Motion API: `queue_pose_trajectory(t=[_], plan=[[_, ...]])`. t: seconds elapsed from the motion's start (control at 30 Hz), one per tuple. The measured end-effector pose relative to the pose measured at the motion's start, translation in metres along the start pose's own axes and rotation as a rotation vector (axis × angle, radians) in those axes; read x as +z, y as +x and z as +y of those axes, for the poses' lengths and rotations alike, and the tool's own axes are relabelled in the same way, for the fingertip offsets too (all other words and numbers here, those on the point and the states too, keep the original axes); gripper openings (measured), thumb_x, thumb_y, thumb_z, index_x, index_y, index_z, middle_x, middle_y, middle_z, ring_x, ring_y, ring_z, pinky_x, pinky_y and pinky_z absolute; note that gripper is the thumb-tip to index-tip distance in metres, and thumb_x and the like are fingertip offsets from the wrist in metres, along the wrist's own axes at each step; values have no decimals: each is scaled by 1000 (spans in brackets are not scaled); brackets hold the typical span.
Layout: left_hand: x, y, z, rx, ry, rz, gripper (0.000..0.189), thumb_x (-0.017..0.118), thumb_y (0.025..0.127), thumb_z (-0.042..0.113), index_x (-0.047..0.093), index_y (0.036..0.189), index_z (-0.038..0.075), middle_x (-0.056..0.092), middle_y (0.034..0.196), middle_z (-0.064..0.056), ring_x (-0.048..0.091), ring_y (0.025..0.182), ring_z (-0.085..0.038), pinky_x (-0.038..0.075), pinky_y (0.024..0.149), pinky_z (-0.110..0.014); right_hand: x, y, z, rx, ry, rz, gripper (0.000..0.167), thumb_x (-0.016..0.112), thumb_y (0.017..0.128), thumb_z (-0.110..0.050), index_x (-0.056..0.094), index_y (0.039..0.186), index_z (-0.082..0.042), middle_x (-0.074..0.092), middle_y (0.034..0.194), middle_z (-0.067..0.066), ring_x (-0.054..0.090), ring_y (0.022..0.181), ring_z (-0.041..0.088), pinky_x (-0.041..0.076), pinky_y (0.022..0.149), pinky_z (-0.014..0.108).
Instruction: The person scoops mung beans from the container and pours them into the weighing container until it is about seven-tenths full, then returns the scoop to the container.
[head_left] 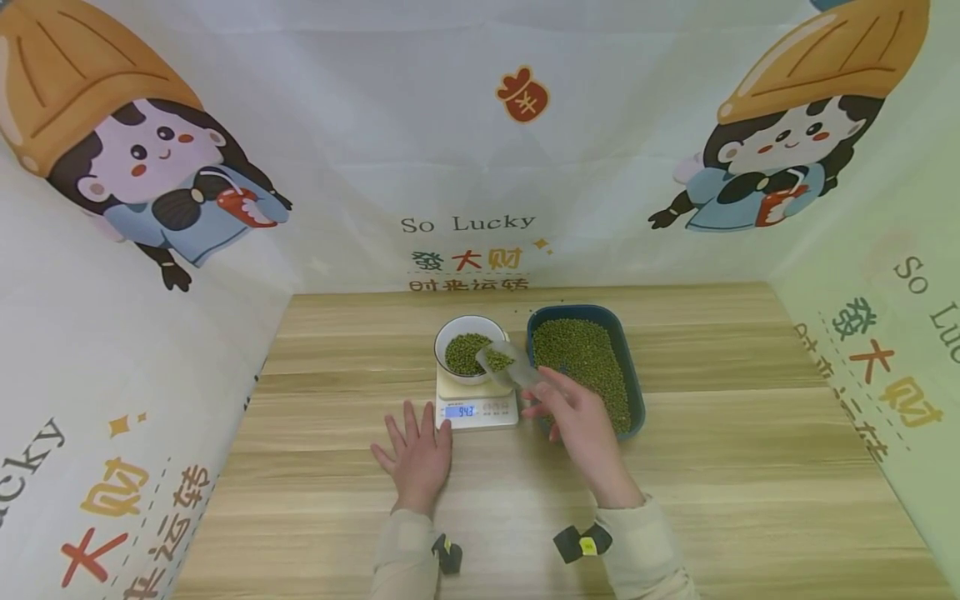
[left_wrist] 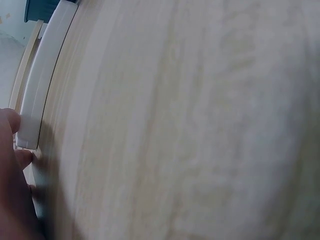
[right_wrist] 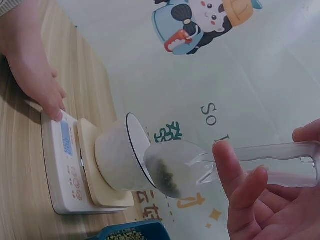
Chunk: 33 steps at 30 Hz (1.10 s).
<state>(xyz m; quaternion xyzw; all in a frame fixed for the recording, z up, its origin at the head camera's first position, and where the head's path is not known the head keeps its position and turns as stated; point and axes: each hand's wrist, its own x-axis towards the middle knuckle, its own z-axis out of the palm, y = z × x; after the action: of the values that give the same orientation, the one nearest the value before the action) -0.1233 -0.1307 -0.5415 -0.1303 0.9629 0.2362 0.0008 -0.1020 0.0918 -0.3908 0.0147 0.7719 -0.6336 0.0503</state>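
My right hand (head_left: 581, 421) grips the handle of a clear plastic scoop (right_wrist: 185, 160). Some green mung beans lie in the scoop, whose tip hangs over the right rim of a white bowl (right_wrist: 117, 155). More mung beans (head_left: 465, 354) cover the bowl's bottom. Under the bowl is a white kitchen scale (head_left: 491, 414); its lit display seems to read 94.3. With fingers spread, my left hand (head_left: 422, 467) rests on the table, its thumb side at the scale's front left corner. In the left wrist view only part of that hand shows, beside the scale's edge.
To the right of the scale stands a dark blue tub (head_left: 635, 392) holding a broad layer of mung beans (head_left: 585, 354). A few loose beans lie behind it on the wood-grain table (head_left: 720, 467). Printed cloth walls (head_left: 360, 150) enclose the back and both sides.
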Motion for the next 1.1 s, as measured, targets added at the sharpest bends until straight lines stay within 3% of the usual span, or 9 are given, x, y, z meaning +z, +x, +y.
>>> queue_pose_trajectory(t=[0.27, 0.5, 0.77, 0.97, 1.1], plan=[[1, 0, -2, -4, -6, -3, 57, 22, 93, 51, 26, 142, 21, 3, 150, -7, -10, 132, -37, -18, 93, -62, 0, 2, -1, -13, -10, -4, 46, 48, 90, -39, 45, 130, -16, 67, 93, 0, 54, 60, 29, 44, 50, 26], [0, 0, -1, 7, -4, -2, 56, 23, 94, 50, 26, 141, 20, 3, 149, -8, -10, 132, -38, -18, 92, -63, -1, 3, -5, -27, -23, 2, 46, 48, 91, -39, 46, 130, -15, 66, 96, 0, 61, 72, 20, 44, 50, 25], [-1, -1, 0, 8, 2, -6, 57, 23, 94, 50, 26, 142, 20, 3, 149, -9, -11, 132, -37, -18, 92, -63, 1, 8, -8, -34, -137, 15, 40, 45, 92, -33, 47, 129, -16, 67, 90, 1, 43, 44, 14, 41, 43, 24], [1, -1, -1, 0, 7, -8, 57, 22, 93, 51, 26, 142, 21, 3, 149, -7, -11, 132, -36, -18, 93, -62, 1, 14, -10, -53, -194, 22, 39, 44, 92, -28, 48, 128, -15, 66, 89, -3, 52, 50, 27, 44, 45, 27], [2, 0, -2, 3, 10, -5, 57, 21, 93, 52, 26, 142, 22, 3, 150, -7, -11, 132, -36, -18, 93, -62, 1, 17, -14, -52, -213, 20, 39, 43, 91, -29, 49, 127, -15, 66, 86, -3, 49, 46, 23, 43, 42, 27]])
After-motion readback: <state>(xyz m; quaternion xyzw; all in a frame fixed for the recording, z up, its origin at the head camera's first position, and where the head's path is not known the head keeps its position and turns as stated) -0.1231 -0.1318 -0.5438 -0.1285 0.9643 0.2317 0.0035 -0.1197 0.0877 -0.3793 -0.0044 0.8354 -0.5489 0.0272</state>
